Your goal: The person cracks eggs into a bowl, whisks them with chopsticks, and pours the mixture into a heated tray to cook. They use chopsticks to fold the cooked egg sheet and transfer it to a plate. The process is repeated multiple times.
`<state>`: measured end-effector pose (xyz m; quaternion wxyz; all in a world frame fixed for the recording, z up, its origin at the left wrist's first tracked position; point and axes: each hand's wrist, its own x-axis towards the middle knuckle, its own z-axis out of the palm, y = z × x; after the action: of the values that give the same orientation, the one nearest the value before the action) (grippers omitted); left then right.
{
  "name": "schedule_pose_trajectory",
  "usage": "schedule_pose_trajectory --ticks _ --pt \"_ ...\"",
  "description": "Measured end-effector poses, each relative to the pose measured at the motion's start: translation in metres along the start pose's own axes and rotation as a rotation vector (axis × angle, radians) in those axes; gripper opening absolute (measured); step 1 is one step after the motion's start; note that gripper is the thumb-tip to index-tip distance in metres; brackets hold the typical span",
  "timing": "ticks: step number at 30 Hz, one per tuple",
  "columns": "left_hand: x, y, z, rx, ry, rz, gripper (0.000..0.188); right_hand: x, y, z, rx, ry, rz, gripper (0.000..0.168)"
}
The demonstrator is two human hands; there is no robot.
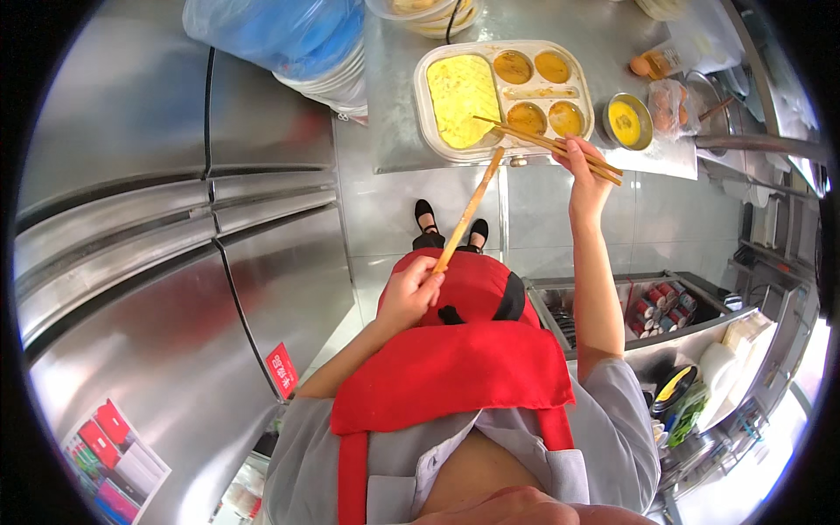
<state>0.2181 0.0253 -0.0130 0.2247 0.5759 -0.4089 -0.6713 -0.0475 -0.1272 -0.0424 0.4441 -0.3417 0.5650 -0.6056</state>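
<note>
My left hand (412, 294) grips a long wooden stick or spatula (471, 209), its far end just short of the cooker's near rim. My right hand (581, 167) holds a pair of wooden chopsticks (548, 142), which reach over an electric multi-section cooker (425, 134). Their tips rest at the right lower part of a yellow egg sheet (462, 98) that covers most of the large left section. Several round wells on the cooker's right side, one of them a brown-coated well (525, 119), flank a narrow slot. A metal bowl of beaten egg (627, 122) stands right of the cooker.
Eggs in a plastic bag (668, 108) lie beyond the bowl on the steel table (397, 147). Stacked containers under blue plastic (289, 39) stand at the left. A steel refrigerator (275, 131) borders the left side; an open drawer with cans (663, 308) is at lower right.
</note>
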Motion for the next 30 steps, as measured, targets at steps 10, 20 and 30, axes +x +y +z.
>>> schedule_pose_trajectory --ticks 10,20,30 --pt "0.029 0.009 0.056 -0.236 0.149 0.007 0.015 -0.004 -0.014 0.008 -0.124 -0.071 -0.054 0.018" --pt "0.059 0.005 0.078 -0.422 0.224 0.069 0.013 -0.021 0.001 0.001 -0.245 -0.084 -0.192 0.020" --pt "0.111 0.011 0.069 -0.374 0.343 0.184 0.013 -0.025 0.022 -0.010 -0.320 -0.073 -0.254 0.019"
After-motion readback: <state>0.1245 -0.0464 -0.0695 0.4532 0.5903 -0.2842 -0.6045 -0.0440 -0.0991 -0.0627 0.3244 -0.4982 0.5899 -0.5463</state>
